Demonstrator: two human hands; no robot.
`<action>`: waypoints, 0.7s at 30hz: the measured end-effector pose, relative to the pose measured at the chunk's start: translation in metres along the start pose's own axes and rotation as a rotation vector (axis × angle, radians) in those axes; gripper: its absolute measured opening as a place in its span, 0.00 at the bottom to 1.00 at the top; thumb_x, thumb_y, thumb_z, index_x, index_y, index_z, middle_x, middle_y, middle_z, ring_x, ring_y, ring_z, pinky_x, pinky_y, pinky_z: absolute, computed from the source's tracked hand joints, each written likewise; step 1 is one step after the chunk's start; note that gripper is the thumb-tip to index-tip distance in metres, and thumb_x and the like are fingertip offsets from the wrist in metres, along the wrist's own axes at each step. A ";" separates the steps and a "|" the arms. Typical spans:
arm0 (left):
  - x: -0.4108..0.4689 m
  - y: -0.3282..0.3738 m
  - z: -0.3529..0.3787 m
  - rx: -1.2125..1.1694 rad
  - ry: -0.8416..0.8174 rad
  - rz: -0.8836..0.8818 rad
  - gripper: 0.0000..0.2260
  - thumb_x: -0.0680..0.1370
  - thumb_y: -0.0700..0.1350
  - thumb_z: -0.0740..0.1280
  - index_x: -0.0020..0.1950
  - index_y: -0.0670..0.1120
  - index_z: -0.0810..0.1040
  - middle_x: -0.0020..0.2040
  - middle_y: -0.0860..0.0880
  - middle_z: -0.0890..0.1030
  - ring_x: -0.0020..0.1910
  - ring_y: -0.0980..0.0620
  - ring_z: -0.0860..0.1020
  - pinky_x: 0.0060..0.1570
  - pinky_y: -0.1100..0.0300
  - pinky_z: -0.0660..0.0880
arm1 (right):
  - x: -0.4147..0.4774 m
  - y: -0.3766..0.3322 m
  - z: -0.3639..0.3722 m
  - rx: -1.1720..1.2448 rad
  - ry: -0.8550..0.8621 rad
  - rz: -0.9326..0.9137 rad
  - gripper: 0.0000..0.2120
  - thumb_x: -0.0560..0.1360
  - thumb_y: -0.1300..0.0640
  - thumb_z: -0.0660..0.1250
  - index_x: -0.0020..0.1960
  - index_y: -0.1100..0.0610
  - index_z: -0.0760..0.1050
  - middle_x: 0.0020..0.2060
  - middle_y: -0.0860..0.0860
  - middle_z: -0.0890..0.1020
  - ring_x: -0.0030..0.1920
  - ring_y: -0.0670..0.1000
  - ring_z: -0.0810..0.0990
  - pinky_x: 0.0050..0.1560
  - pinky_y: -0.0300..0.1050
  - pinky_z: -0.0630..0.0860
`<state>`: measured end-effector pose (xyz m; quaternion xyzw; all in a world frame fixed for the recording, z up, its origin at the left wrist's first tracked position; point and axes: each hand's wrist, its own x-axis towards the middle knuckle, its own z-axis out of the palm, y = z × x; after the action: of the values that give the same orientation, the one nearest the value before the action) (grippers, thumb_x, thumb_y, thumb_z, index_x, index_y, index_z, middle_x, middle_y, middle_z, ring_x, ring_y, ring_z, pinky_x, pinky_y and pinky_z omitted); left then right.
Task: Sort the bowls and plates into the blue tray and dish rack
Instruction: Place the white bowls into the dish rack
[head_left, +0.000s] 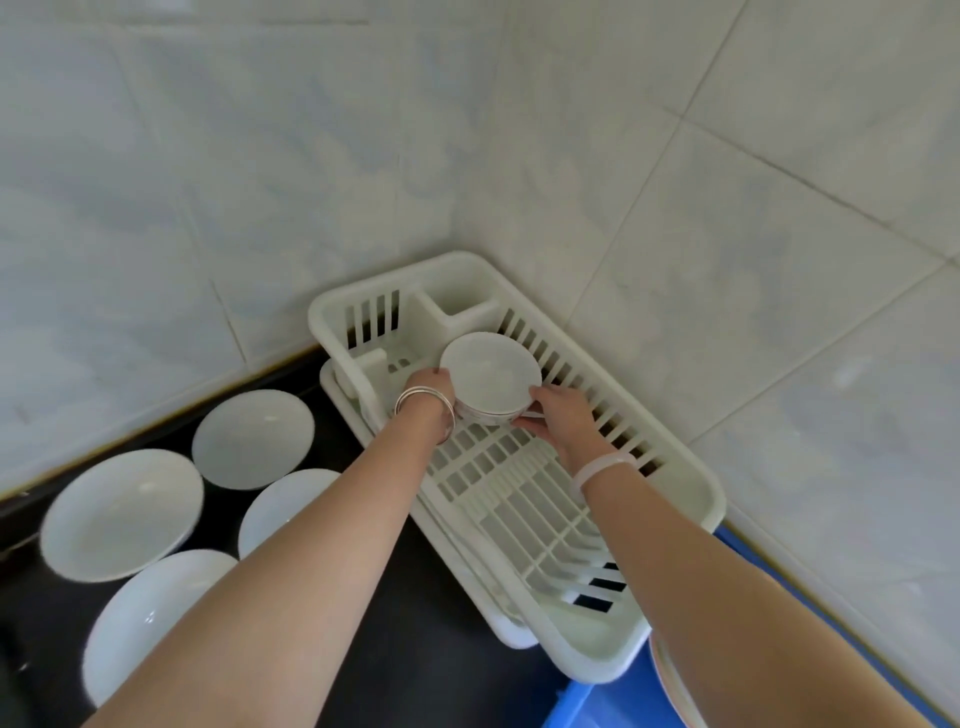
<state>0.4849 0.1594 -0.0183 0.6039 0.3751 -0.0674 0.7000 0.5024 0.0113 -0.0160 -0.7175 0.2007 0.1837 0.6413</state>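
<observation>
Left hand (431, 387) and right hand (558, 415) clasp the stacked bowls (491, 374) at nine and three o'clock over the dish rack (711, 499). Placing seems underway; next they need setting down level.

The blue tray (584, 706) runs off the bottom edge.

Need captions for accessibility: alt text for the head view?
The left hand and right hand hold stacked white bowls at the far end of a white dish rack. Four white plates lie on the dark counter to its left.
</observation>
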 end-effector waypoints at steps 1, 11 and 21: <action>0.000 -0.001 0.000 -0.010 0.002 0.011 0.16 0.79 0.42 0.55 0.63 0.37 0.73 0.63 0.37 0.75 0.60 0.38 0.74 0.61 0.44 0.73 | 0.000 0.002 0.000 0.011 0.004 -0.009 0.17 0.79 0.62 0.61 0.66 0.67 0.71 0.61 0.62 0.77 0.55 0.59 0.80 0.46 0.48 0.81; -0.005 -0.002 -0.003 -0.063 0.002 0.010 0.14 0.78 0.42 0.55 0.58 0.38 0.75 0.55 0.39 0.77 0.53 0.42 0.75 0.61 0.45 0.73 | -0.013 -0.004 0.003 0.024 0.014 0.096 0.19 0.80 0.50 0.58 0.67 0.58 0.69 0.60 0.55 0.78 0.48 0.56 0.81 0.39 0.44 0.79; -0.058 0.006 -0.036 0.169 -0.058 0.171 0.10 0.78 0.42 0.55 0.44 0.44 0.75 0.33 0.47 0.70 0.39 0.47 0.69 0.43 0.57 0.67 | -0.065 -0.014 -0.006 -0.105 0.075 -0.119 0.13 0.81 0.55 0.54 0.59 0.56 0.74 0.53 0.52 0.79 0.47 0.53 0.79 0.50 0.48 0.77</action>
<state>0.4309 0.1725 0.0227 0.6884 0.2945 -0.0563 0.6604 0.4544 0.0104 0.0300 -0.7671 0.1718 0.1285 0.6046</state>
